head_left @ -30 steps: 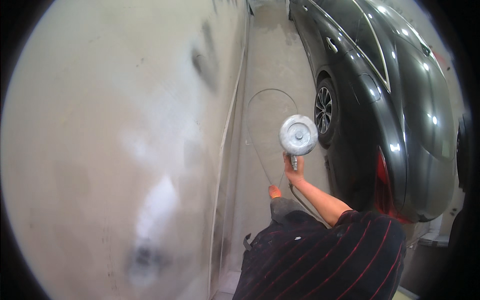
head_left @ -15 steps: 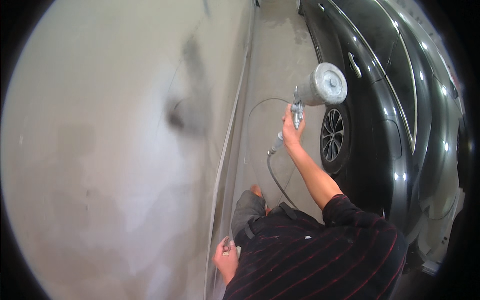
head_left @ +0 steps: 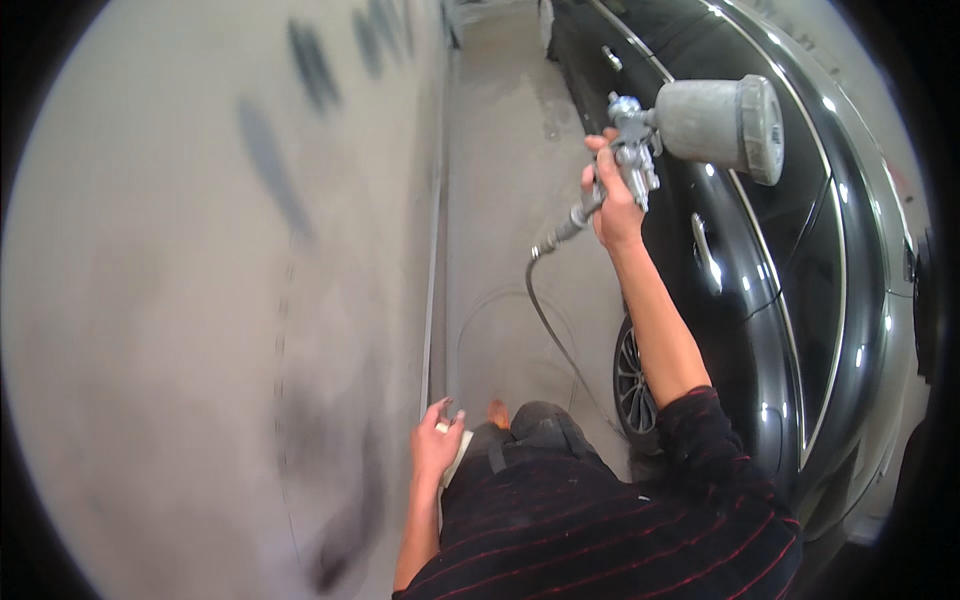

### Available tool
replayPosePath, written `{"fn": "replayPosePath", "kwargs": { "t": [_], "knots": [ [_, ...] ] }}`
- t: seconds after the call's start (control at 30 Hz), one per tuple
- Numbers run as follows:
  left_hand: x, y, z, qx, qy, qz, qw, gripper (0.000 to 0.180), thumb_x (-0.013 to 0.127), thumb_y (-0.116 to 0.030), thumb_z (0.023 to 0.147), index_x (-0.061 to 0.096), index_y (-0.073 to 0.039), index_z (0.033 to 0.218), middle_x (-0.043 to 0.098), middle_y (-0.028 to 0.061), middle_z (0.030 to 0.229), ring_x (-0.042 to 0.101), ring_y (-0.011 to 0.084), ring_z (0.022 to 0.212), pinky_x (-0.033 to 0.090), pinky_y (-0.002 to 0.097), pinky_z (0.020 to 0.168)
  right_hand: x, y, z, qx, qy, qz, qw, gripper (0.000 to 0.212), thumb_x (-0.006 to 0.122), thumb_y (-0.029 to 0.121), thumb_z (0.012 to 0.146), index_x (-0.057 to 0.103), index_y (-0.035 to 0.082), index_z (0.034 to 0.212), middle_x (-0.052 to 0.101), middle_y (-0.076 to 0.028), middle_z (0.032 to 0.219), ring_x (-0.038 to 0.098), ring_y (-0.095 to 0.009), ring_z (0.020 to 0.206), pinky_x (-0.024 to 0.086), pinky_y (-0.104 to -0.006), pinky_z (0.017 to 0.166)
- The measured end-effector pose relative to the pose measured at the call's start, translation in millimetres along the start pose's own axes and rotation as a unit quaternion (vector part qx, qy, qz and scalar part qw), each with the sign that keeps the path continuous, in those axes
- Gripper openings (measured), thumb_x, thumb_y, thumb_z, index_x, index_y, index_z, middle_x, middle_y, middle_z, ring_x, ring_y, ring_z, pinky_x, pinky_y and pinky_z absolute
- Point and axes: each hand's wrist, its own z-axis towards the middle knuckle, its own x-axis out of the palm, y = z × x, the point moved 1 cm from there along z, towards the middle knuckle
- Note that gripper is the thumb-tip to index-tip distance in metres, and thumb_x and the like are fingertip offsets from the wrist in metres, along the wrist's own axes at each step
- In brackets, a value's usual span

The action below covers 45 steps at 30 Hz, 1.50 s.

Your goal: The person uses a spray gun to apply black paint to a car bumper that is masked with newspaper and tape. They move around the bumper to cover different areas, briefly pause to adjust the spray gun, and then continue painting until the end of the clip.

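My right hand is wrapped round the handle of a metal spray gun, raised between the pale wall and the black car. A large, paint-stained grey cup sits on the gun, tilted over sideways to the right. From the handle's lower end runs a dark air hose, dropping toward the floor near my legs. My left hand is low by my left hip, its fingers curled round a small pale flat piece. Most of that piece is hidden by the hand.
On the left stands a broad pale wall with dark smudged patches. The black car fills the right side, its door handle and wheel close to my right arm. A narrow strip of grey floor runs between them.
My right hand has carried the spray gun up, away from me and slightly right, its cup now seen more from the side. The left hand has risen a little. My view has shifted along the wall.
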Motion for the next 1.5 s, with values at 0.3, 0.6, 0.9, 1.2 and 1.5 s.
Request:
{"fn": "replayPosePath", "kwargs": {
  "t": [0.3,0.6,0.9,1.2,1.5],
  "knots": [
    [-32.8,-63.4,0.3,0.066,0.039,-0.067,0.995,0.039,0.076,-0.025,0.094,0.072,-0.008,0.128,0.064,0.0023,0.078,0.061,0.0106,0.077,0.054,0.0313,0.075,-22.3,36.4,-72.0,0.120,0.119,0.000,0.986,0.035,0.064,0.010,0.095,0.058,0.003,0.128,0.069,-0.012,0.114,0.059,-0.013,0.069,0.048,-0.0271,0.063],
    [-75.3,-192.6,-40.8,0.147,-0.018,-0.120,0.982,0.037,0.071,-0.026,0.098,0.067,-0.004,0.127,0.067,0.0048,0.082,0.063,0.0131,0.077,0.053,0.0318,0.073,51.9,81.2,-142.8,0.277,0.185,0.033,0.942,0.040,0.063,0.006,0.089,0.059,0.000,0.129,0.070,-0.014,0.112,0.059,-0.014,0.069,0.049,-0.0280,0.063],
    [-10.6,-320.2,26.8,0.263,-0.074,0.069,0.960,0.041,0.059,-0.045,0.102,0.060,-0.004,0.102,0.073,0.0225,0.089,0.069,0.0479,0.082,0.053,0.0531,0.073,43.7,52.3,-118.0,0.224,0.141,0.005,0.964,0.026,0.073,0.008,0.096,0.067,0.001,0.120,0.070,-0.002,0.103,0.065,-0.011,0.090,0.055,-0.0295,0.079],
    [-16.2,-360.5,15.7,0.282,-0.119,-0.027,0.952,0.031,0.061,-0.033,0.103,0.055,-0.002,0.102,0.070,0.0222,0.084,0.067,0.0469,0.078,0.050,0.0519,0.066,68.9,109.8,-89.8,0.176,0.207,-0.050,0.961,0.015,0.073,0.008,0.095,0.062,0.005,0.104,0.063,0.002,0.094,0.056,-0.006,0.085,0.050,-0.0264,0.075],
    [-28.3,-366.9,-14.0,0.303,-0.205,-0.059,0.929,0.023,0.063,-0.024,0.102,0.056,-0.002,0.104,0.069,0.0217,0.084,0.067,0.0450,0.078,0.051,0.0472,0.067,87.0,137.8,-92.2,0.126,0.254,-0.047,0.958,0.014,0.072,0.012,0.097,0.062,0.004,0.101,0.064,0.002,0.095,0.056,-0.007,0.087,0.050,-0.0261,0.076]
  ]
}}
